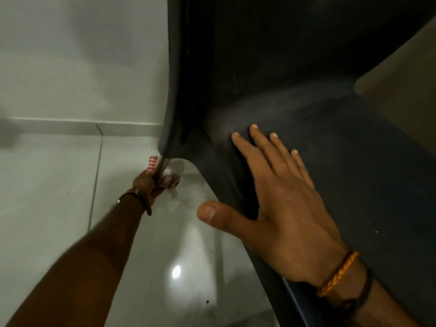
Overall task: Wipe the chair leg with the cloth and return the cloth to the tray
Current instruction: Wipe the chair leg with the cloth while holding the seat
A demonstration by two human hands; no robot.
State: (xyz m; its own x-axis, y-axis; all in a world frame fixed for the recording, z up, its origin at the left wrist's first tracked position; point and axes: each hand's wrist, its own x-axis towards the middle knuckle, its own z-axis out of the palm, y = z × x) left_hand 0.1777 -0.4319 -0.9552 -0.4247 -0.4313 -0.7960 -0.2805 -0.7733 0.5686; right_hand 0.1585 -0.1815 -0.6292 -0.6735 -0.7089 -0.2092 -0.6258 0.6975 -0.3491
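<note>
Head view: my left hand (145, 185) is wrapped around the red-and-white striped cloth (153, 164), pressing it to the metal chair leg (160, 167) low at the far left. My right hand (278, 197) lies flat and spread on the dark chair seat (354, 149). Soft, light cloth, I judge; grip it bunched around the stiff, slick leg.
</note>
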